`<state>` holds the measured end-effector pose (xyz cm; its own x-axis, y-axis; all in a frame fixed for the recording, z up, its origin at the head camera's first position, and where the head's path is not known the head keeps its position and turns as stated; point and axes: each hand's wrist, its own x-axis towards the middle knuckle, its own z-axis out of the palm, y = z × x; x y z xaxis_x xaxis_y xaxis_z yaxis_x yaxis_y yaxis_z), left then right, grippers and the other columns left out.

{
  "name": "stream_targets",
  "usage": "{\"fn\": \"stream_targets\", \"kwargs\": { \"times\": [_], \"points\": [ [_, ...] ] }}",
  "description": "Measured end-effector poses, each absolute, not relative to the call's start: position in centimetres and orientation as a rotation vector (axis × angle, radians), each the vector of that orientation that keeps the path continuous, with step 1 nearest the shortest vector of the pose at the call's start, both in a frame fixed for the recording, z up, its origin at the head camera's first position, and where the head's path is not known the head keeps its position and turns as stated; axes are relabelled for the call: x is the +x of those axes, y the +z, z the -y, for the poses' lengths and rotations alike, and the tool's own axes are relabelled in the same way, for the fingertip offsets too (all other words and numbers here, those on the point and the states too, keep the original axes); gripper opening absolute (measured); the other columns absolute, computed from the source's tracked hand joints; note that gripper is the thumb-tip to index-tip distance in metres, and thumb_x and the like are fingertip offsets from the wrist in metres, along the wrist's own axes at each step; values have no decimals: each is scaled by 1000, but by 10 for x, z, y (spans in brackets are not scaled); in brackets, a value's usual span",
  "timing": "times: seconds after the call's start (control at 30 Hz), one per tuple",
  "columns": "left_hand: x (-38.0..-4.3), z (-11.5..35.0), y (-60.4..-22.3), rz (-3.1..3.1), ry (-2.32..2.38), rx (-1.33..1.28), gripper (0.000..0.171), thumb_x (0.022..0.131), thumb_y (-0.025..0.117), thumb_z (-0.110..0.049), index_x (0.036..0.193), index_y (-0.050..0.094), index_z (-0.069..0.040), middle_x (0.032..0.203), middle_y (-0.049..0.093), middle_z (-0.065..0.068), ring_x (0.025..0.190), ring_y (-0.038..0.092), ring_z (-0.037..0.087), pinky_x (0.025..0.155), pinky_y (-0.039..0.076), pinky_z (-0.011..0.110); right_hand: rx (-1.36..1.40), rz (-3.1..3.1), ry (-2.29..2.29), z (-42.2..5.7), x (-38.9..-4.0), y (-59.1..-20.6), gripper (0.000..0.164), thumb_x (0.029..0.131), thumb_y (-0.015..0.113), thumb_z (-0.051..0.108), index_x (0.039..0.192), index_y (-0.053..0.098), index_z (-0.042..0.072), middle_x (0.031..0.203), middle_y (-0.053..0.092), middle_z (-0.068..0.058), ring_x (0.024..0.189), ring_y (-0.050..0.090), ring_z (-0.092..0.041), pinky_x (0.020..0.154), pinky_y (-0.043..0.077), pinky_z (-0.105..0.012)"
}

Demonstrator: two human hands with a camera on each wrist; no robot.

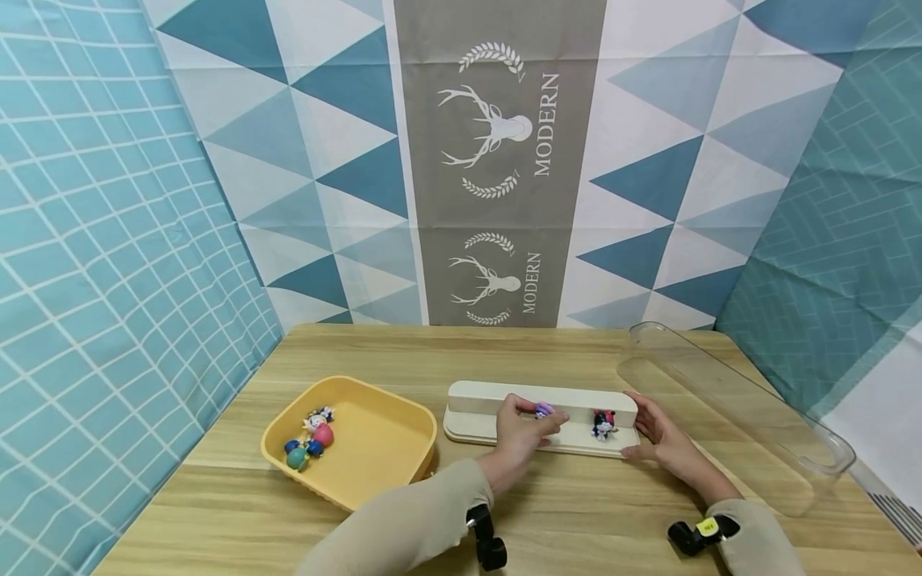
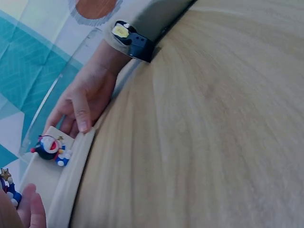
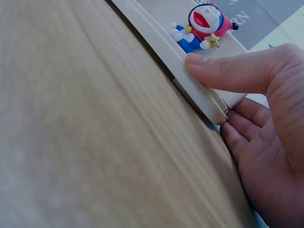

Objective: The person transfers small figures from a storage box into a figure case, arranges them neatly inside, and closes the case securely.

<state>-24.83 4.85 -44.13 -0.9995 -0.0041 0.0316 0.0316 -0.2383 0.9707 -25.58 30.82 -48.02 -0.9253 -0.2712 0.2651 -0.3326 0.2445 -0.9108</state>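
Observation:
A cream stepped display base [image 1: 471, 424] lies lengthwise on the table. Over its middle, my left hand [image 1: 517, 438] pinches a small figurine with a purple top [image 1: 543, 409]; only part of it shows past the fingers, and I cannot tell whether it touches the base. On the base's right part stands a Doraemon-like cat figurine [image 3: 204, 23] with a red hood and a gold star. My right hand [image 1: 666, 444] grips the base's right end, its thumb [image 3: 228, 73] on the front edge and the other fingers around the end.
At the left is a yellow tray [image 1: 378, 440] with several small figurines [image 1: 315, 436] along its left side. A long clear cover [image 1: 735, 400] lies at the table's right, beyond my right hand. Patterned cloth [image 1: 497, 264] hangs behind the table.

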Motion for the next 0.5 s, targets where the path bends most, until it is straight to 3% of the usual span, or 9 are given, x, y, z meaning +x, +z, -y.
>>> {"fn": "stream_targets", "kwargs": {
  "times": [0.3,0.5],
  "points": [
    [-247,-62,-454,1943,-2527,9,43,77,84,-1,94,44,-6,81,70,12,63,72,34,47,56,31,568,2453,1810,-307,-256,-479,97,74,79,-10,151,20,-10,149,29,-39,118,35,18,97,30,-4],
    [-248,-69,-458,1903,-2562,-7,43,79,82,-2,96,43,-5,80,71,12,64,72,35,44,55,32,592,2433,1810,-308,-256,-480,96,75,78,-11,151,20,-11,148,29,-39,118,36,18,97,30,-4]
  ]
}}
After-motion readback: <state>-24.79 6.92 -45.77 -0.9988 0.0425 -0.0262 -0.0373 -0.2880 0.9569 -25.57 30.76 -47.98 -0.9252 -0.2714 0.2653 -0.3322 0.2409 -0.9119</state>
